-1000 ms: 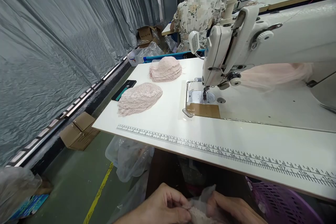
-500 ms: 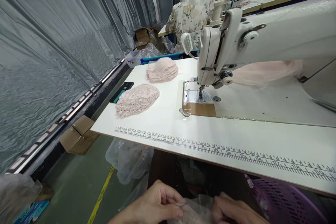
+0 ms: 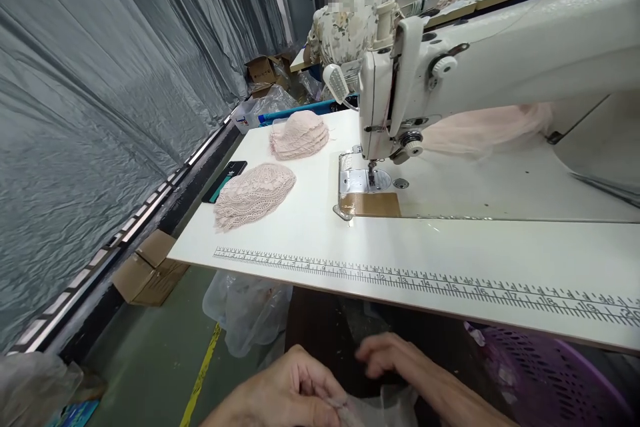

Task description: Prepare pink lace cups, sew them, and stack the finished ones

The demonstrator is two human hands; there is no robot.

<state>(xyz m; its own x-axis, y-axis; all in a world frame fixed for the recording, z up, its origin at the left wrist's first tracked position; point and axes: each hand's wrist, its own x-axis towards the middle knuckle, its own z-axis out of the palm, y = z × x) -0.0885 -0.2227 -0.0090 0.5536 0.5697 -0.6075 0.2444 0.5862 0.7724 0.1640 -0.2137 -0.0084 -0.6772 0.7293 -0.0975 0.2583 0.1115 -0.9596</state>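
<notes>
Low in the head view, below the table edge, my left hand (image 3: 285,390) pinches a pale pink lace piece with sheer mesh (image 3: 387,410). Part of that fabric runs off the bottom of the picture. My right hand (image 3: 400,363) is raised just above the mesh, its fingers loosely bent and apart, with nothing visible in them. On the table lie two stacks of pink lace pieces: a nearer lace stack (image 3: 255,195) and a farther lace stack (image 3: 300,135). To their right stands a white sewing machine (image 3: 380,100), its needle area over a metal plate (image 3: 357,181).
A printed ruler (image 3: 380,275) runs along the front of the white table (image 3: 300,233). A dark phone-like object (image 3: 225,180) lies beside the nearer stack. A purple basket (image 3: 545,373) is below right. Cardboard boxes (image 3: 150,270) stand on the left floor. A person (image 3: 345,33) sits ahead.
My right hand has come off the mesh, moving up and left. My left hand keeps its hold on the lace. The view has shifted slightly, while the stacks stay put.
</notes>
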